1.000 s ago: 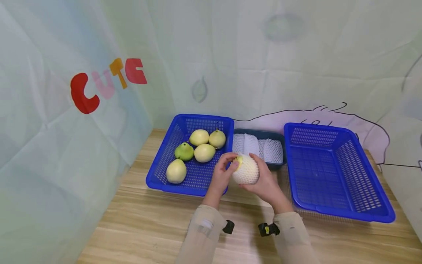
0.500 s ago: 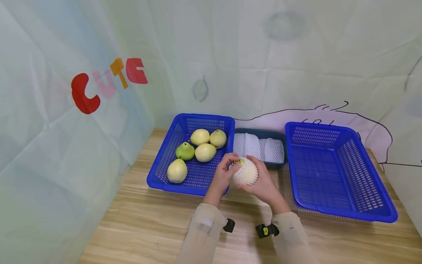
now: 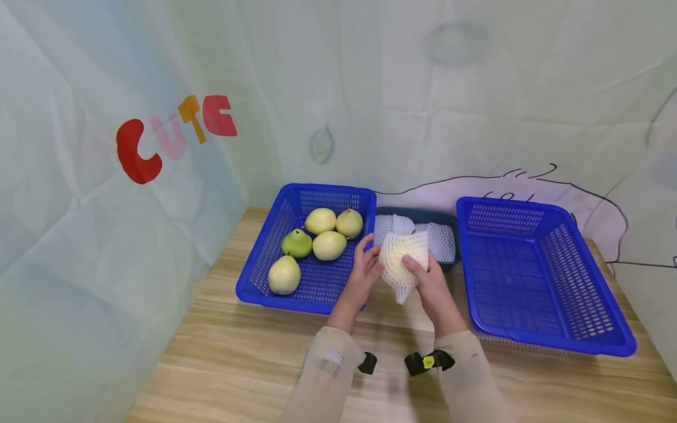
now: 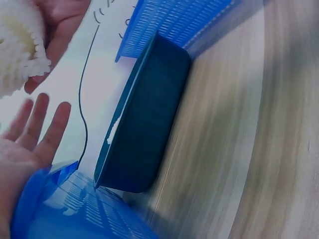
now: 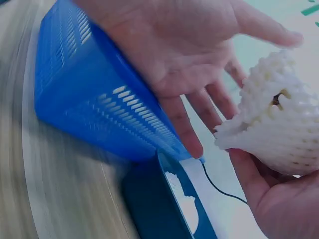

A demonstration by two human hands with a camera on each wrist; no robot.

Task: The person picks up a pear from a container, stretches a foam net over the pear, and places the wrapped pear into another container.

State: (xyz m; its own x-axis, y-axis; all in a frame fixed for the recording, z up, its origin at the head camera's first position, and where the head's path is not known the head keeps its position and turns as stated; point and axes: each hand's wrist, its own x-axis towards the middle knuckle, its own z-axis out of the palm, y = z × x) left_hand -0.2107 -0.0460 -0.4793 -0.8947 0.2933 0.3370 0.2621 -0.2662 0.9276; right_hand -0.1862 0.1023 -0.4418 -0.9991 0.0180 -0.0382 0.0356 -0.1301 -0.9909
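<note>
My right hand (image 3: 435,288) grips a pear in a white foam net sleeve (image 3: 403,261), its thumb lying across the front. The net covers most of the fruit, and a loose gathered end hangs at the bottom. Just left of it is my left hand (image 3: 361,281), its fingers extended and spread; in the right wrist view that left hand (image 5: 184,64) shows an open palm close to the netted pear (image 5: 284,119). A dark stem spot shows through the net there. In the left wrist view, the netted pear (image 4: 17,55) is partly cut off by the frame edge.
A blue basket (image 3: 285,306) at the left holds several pears, one of them greener (image 3: 297,243). Behind my hands, a dark teal box (image 4: 144,119) contains white foam nets (image 3: 440,242). Another blue basket (image 3: 529,282) stands at the right. A printed cloth hangs behind.
The netted pear has been turned, so the yellow opening near the left fingers no longer shows and a loose net end hangs down. My left fingers have come off it and spread.
</note>
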